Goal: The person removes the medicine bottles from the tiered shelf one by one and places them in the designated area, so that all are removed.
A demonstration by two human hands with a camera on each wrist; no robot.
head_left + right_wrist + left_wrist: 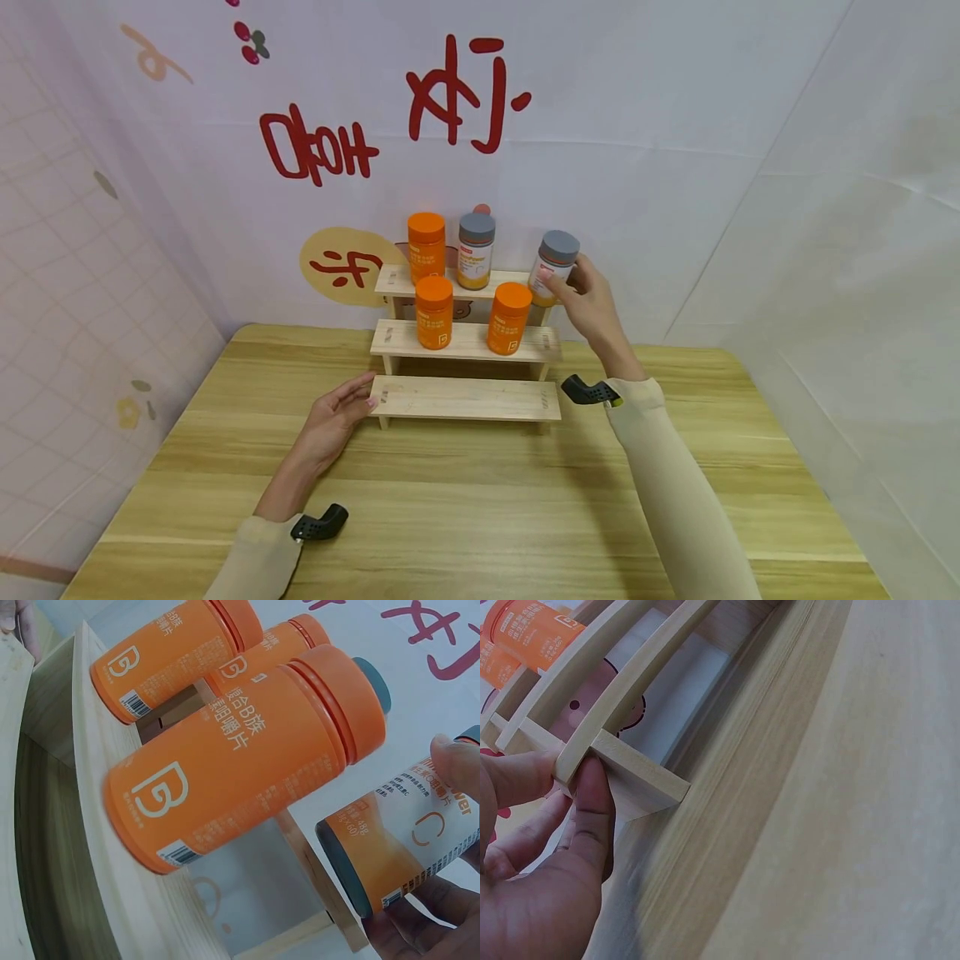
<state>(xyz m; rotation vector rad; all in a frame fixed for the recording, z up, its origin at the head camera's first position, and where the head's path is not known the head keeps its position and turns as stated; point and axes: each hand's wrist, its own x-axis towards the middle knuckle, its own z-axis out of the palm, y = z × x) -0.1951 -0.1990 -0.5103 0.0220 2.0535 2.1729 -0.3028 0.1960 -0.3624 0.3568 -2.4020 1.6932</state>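
Pinched by the right hand (pixel 588 300) at the top shelf's (pixel 392 282) right end, 1 grey-capped bottle (pixel 551 268), its contact with the wood unclear, has its cap cut off in the right wrist view, where an orange bottle (pixel 247 757) hides all but the lid of another grey-capped bottle (pixel 377 686), while the left hand (pixel 333 421) pinches the bottom shelf (pixel 465 397).

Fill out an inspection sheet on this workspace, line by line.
Surface: wood-grain table.
Job's things: three-tier wooden shelf; orange bottle and grey-capped bottle on its top tier; two more orange bottles on the middle tier; second grey-capped bottle held.
Clutter: nothing seen.
Hands: left hand pinches the bottom tier's left end; right hand holds the second grey-capped bottle.
Cables: nothing seen.
Surroundings: white printed backdrop.
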